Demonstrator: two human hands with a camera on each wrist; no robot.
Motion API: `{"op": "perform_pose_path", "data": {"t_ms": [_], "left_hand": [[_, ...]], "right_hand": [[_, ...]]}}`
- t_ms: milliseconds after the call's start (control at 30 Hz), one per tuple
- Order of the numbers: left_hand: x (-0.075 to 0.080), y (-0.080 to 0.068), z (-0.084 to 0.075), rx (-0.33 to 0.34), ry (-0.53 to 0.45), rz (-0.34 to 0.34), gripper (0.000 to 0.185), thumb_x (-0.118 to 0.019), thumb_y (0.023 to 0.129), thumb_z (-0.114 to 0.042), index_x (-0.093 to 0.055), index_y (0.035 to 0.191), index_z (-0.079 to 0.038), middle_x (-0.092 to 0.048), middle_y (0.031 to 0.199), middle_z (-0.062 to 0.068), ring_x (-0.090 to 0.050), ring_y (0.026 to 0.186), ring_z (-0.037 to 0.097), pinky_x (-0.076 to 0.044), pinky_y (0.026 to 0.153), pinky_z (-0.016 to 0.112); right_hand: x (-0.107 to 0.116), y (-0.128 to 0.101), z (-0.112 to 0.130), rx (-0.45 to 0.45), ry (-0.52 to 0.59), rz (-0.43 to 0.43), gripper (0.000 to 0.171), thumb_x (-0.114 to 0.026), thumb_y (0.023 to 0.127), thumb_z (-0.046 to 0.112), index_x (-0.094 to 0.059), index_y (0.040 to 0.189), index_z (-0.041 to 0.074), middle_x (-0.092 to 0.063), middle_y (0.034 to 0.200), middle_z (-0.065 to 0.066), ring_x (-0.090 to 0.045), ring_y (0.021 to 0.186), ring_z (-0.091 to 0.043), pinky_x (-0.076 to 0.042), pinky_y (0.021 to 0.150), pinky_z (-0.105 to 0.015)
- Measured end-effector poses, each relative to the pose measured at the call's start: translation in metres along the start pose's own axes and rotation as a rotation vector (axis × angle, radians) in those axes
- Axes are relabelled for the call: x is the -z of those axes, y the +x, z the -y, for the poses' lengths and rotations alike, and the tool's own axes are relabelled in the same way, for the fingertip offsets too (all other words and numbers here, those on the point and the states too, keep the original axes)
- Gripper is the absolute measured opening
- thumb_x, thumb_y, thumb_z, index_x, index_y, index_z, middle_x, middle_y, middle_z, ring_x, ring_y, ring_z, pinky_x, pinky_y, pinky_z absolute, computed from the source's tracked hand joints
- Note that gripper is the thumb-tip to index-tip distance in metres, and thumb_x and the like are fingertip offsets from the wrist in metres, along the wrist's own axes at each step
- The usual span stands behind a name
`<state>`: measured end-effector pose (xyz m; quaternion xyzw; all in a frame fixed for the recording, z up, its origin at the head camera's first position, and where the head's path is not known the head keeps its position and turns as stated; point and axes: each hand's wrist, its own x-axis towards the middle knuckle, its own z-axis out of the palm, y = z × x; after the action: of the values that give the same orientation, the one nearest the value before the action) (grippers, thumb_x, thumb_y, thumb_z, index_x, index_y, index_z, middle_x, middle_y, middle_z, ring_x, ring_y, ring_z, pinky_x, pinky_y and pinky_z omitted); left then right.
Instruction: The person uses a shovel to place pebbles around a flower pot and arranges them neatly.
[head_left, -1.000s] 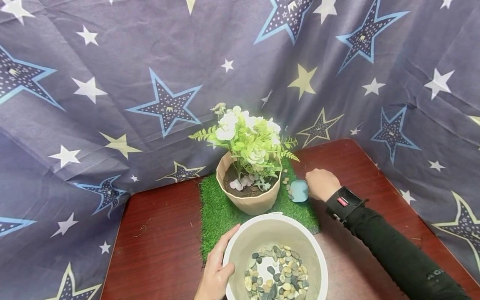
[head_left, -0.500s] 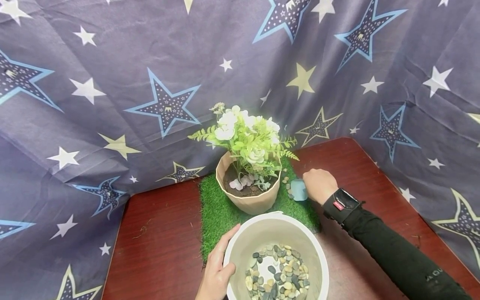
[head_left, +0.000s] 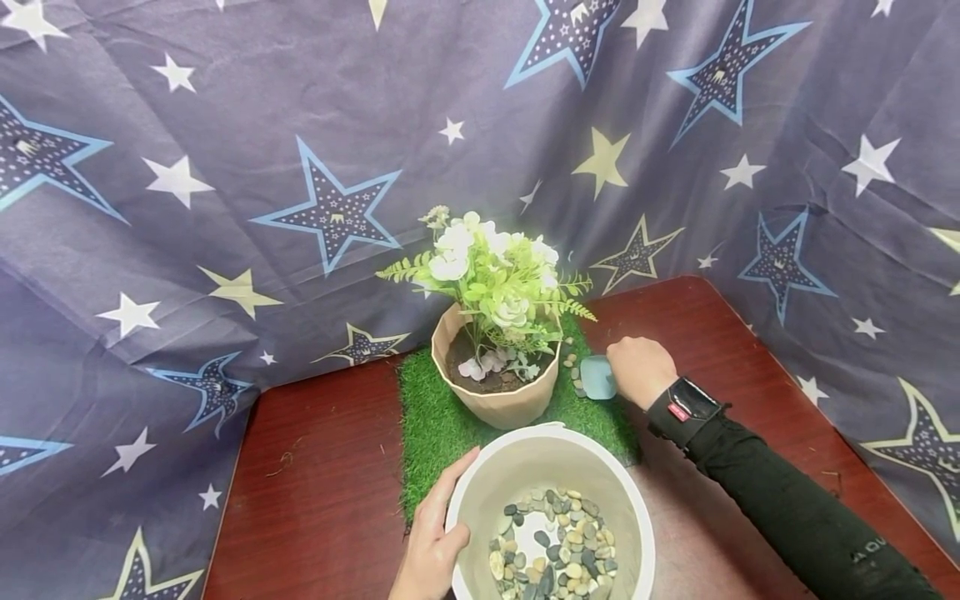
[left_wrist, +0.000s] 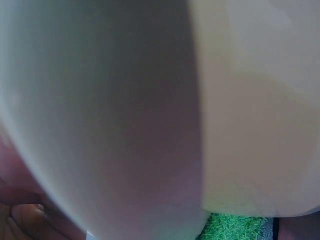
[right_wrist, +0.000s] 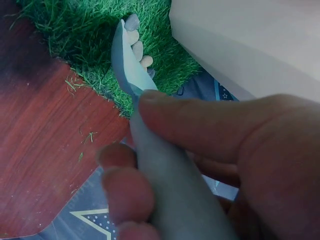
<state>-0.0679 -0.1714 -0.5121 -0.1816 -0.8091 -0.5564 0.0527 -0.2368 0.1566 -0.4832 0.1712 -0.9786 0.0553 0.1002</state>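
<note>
Head view: green grass mat (head_left: pixel 435 425) on red-brown table (head_left: pixel 322 492), star-printed cloth (head_left: pixel 225 167) behind.

A grass mat (head_left: pixel 431 421) lies on the bench (head_left: pixel 315 492) in front of me, and the flower pot (head_left: pixel 497 398) stands on it toward the back. The bucket (head_left: pixel 551 462) sits nearest me, just before the pot, its far rim over the mat's near edge, with pebbles (head_left: pixel 555 546) lying in its bottom. My left hand (head_left: pixel 435 537) rests on the bucket's left wall. To the right of the pot, my right hand (head_left: pixel 637 368) holds a scoop (head_left: pixel 597 377) down on the mat, a few loose stones (head_left: pixel 573 367) between scoop and pot. A curtain (head_left: pixel 225 167) hangs behind the bench.
</note>
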Motion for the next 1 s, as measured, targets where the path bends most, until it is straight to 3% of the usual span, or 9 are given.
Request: {"op": "perform_pose_path", "data": {"t_ms": [367,700,933,1000], "left_hand": [[-0.001,0.0,-0.001,0.014,0.013,-0.004,0.095,-0.049,0.061,0.011,-0.051,0.152,-0.016,-0.061,0.146,0.005,-0.06,0.123,0.013,-0.043,0.103,0.014],[0.0,-0.002,0.0,0.012,-0.01,0.0,0.095,-0.049,0.062,0.012,-0.051,0.153,-0.016,-0.06,0.147,0.006,-0.059,0.123,0.01,-0.043,0.104,0.014],[0.0,-0.001,-0.001,0.017,-0.033,0.01,0.094,-0.049,0.063,0.013,-0.05,0.153,-0.015,-0.06,0.147,0.008,-0.062,0.12,0.015,-0.048,0.101,0.017],[0.0,-0.001,-0.002,0.026,-0.04,0.01,0.094,-0.049,0.063,0.013,-0.05,0.153,-0.014,-0.06,0.147,0.008,-0.062,0.121,0.014,-0.048,0.101,0.018]], "right_hand": [[0.008,0.0,-0.009,-0.036,0.024,0.049,0.007,-0.075,0.072,0.001,-0.07,0.076,0.005,-0.071,0.077,-0.017,-0.066,0.064,-0.039,-0.054,0.052,-0.054],[0.052,-0.007,-0.029,-0.029,0.133,0.102,0.024,-0.076,0.074,0.009,-0.058,0.06,0.016,-0.059,0.062,-0.002,-0.057,0.058,-0.026,-0.047,0.052,-0.048],[0.106,-0.036,-0.017,0.114,0.066,-0.111,0.03,-0.08,0.068,0.007,-0.055,0.059,0.022,-0.048,0.056,0.007,-0.043,0.055,-0.018,-0.035,0.052,-0.035],[0.124,-0.048,-0.005,0.134,0.052,-0.124,0.033,-0.082,0.07,0.008,-0.055,0.06,0.024,-0.047,0.057,0.009,-0.042,0.056,-0.016,-0.035,0.053,-0.033]]}}
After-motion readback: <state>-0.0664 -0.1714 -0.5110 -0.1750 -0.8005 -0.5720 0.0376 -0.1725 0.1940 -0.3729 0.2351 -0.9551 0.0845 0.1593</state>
